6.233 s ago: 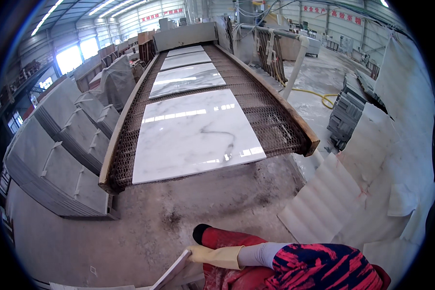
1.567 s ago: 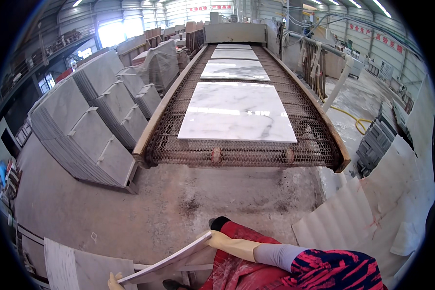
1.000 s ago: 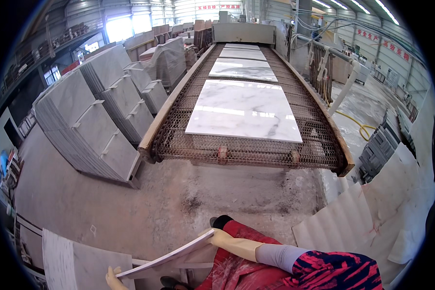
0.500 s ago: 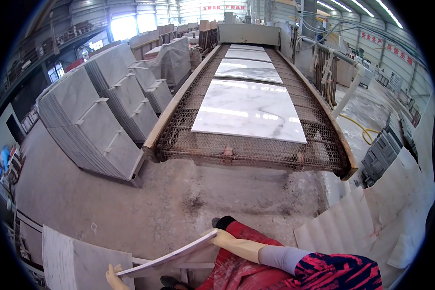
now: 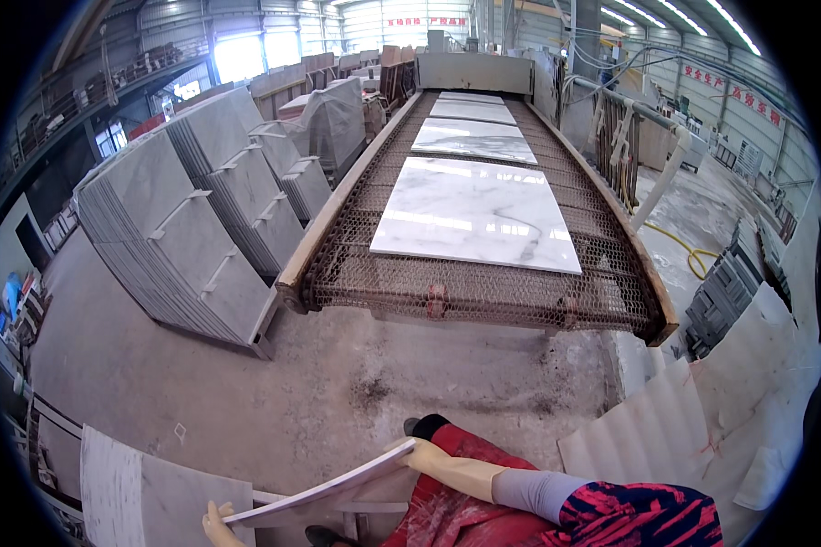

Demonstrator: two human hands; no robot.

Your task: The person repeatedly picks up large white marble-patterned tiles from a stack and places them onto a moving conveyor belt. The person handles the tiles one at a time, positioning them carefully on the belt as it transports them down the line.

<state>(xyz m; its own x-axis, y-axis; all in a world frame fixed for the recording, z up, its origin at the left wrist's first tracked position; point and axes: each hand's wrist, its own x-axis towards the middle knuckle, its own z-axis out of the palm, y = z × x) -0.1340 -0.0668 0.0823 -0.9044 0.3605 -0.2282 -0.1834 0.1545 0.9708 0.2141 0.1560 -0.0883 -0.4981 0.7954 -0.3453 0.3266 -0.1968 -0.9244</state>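
Observation:
A pale marble slab (image 5: 328, 485) is held between my two hands, with its thin white edge turned up. My left hand (image 5: 217, 523), in a cream rubber glove, grips its lower-left corner, fingers over the edge. At the upper-right corner, my right hand (image 5: 421, 454) is closed round the edge in a long cream glove, close against my red apron (image 5: 456, 497). Beside the left hand lies another marble slab (image 5: 187, 492) with a streaked white strip, on a metal frame (image 5: 374, 507). The underside of the held slab is mostly hidden.
Ahead, a mesh conveyor (image 5: 383, 294) with wooden side rails carries several polished marble slabs, the nearest slab (image 5: 474, 214) largest. Racks of upright marble slabs (image 5: 169, 214) stand left. Foam sheeting (image 5: 648, 415), dark trays (image 5: 722, 296) and a yellow hose (image 5: 693, 251) lie right.
The view has shifted slightly, so the conveyor and racks appear a little lower and further right. Both hands keep hold of the slab in nearly the same pose.

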